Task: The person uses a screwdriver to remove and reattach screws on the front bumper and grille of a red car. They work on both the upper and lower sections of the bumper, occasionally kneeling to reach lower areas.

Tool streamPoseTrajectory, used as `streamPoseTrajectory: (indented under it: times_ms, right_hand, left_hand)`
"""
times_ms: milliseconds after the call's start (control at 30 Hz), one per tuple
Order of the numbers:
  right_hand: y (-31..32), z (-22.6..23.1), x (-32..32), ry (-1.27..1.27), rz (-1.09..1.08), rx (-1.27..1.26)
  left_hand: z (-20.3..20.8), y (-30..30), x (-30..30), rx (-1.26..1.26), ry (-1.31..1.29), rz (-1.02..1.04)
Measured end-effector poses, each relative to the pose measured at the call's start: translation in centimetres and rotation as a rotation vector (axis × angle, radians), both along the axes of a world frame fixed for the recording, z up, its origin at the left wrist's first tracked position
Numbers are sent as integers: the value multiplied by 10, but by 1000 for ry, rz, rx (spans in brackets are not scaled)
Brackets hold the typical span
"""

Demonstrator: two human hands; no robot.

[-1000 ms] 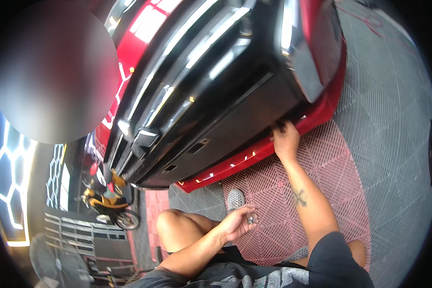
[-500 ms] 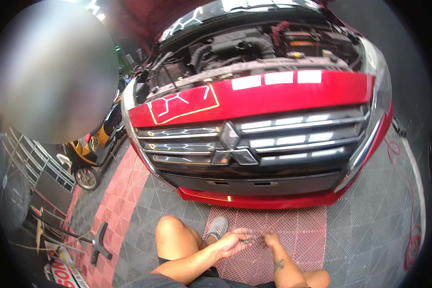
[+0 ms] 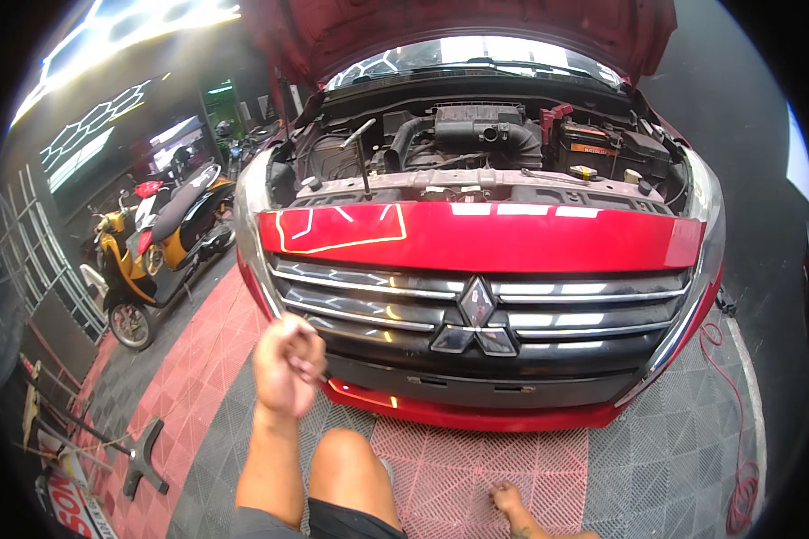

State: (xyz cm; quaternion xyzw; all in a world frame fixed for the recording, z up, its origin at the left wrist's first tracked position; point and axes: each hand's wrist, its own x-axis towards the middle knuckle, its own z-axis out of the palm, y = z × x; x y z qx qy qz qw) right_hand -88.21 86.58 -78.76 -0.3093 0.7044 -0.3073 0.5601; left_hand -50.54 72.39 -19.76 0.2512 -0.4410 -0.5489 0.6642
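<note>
Black shorts (image 3: 349,519) go with a dark sleeve (image 3: 262,525).

Red hose (image 3: 743,505) and yellow scooter (image 3: 122,269) on red-and-gray tiled floor (image 3: 634,485)

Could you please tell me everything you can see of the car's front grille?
The grille is wide and glossy black, plastic by its look, with two silver strips on either side of a central badge of three dark diamond shapes. Pale reflections lie across it. It is mounted, below a red panel and above a duller dark strip with two slots. The blurred left hand overlaps its lower left corner in view; whether they touch is unclear.
</note>
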Motion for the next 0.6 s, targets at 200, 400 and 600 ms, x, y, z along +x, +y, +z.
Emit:
streamPoseTrajectory:
  times_ms: [200,400,600]
  right_hand:
    - [67,58,-6,98,-141,204]
    - [109,265,21,223,-90,-52]
    - [66,555,32,205,-67,-173]
  left_hand:
    - [117,-166,23,-438,-1307,917]
    - [171,-250,-22,-71,-1456,371]
    - [154,-291,-13,112,-1397,466]
